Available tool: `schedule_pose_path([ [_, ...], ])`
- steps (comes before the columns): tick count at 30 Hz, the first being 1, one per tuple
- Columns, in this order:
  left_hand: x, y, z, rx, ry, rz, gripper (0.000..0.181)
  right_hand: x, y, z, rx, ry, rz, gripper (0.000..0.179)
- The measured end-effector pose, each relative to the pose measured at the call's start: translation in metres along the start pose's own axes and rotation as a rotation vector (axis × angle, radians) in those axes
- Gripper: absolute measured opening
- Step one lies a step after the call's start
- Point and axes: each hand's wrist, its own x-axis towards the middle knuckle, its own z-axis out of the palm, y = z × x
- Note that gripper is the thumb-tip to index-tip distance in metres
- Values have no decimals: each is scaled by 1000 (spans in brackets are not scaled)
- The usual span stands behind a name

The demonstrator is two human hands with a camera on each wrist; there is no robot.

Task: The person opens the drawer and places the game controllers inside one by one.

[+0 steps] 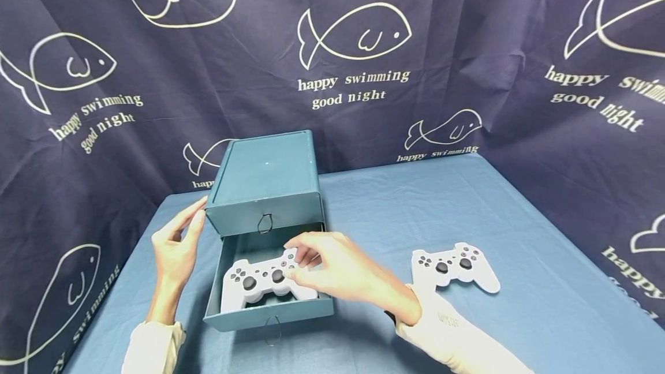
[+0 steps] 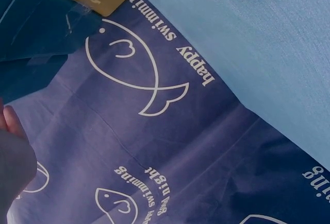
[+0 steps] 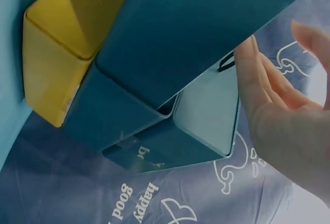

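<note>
A blue drawer cabinet (image 1: 265, 175) has its lower drawer (image 1: 223, 321) pulled out. In that drawer lies a white game controller (image 1: 244, 299), with dark thumbsticks facing up. My right hand (image 1: 337, 267) is over its right side, thumb and fingers spread apart at the buttons and right grip. The right wrist view shows the straight fingers (image 3: 249, 74) dipping behind the drawer wall; the controller is hidden there. My left hand (image 1: 176, 244) touches the cabinet's upper left front corner, thumb at the front and fingers along the side.
A second white controller (image 1: 457, 267) lies on the blue cloth to the right, beyond my right sleeve. A yellow drawer (image 3: 56, 80) sits below the blue ones. Black loop pulls (image 1: 265, 224) hang on the drawer fronts. Behind stands a dark fish-print curtain (image 1: 358, 126).
</note>
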Motion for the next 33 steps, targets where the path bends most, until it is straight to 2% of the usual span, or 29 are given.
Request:
schedule_pose_path([
  [4, 1, 0, 0, -2, 7, 2, 29, -9, -1, 6, 60, 75, -135, 31],
  [8, 1, 1, 0, 5, 3, -3, 29, -19, 1, 12, 16, 179, -325, 24],
  [11, 0, 1, 0, 3, -12, -12, 29, -27, 4, 14, -21, 226, -460, 21],
  [13, 0, 2, 1, 1, -13, -12, 29, -32, 6, 16, -22, 220, -509, 21],
  [16, 0, 2, 0, 3, -10, -4, 29, -40, 7, 20, -15, 157, -545, 25],
  [18, -1, 3, 0, 4, -2, 0, 28, -46, 7, 25, -57, 112, -561, 27],
  [20, -1, 3, 0, 4, -1, 0, 28, -53, 4, 29, -126, 49, -534, 29],
  [22, -1, 2, 0, 8, -2, -4, 28, -60, -1, 30, -196, -45, -451, 30],
  [24, -1, 2, 0, 8, -2, -5, 28, -66, -6, 31, -230, -140, -345, 30],
  [26, -1, 2, 0, 13, -5, -6, 29, -69, -8, 33, -200, -230, -214, 32],
  [30, -1, 3, 0, 13, -6, -8, 29, -68, 0, 46, -82, -272, -104, 35],
  [33, -1, 2, 0, 11, -4, -5, 29, -67, 7, 57, -41, -256, -88, 37],
])
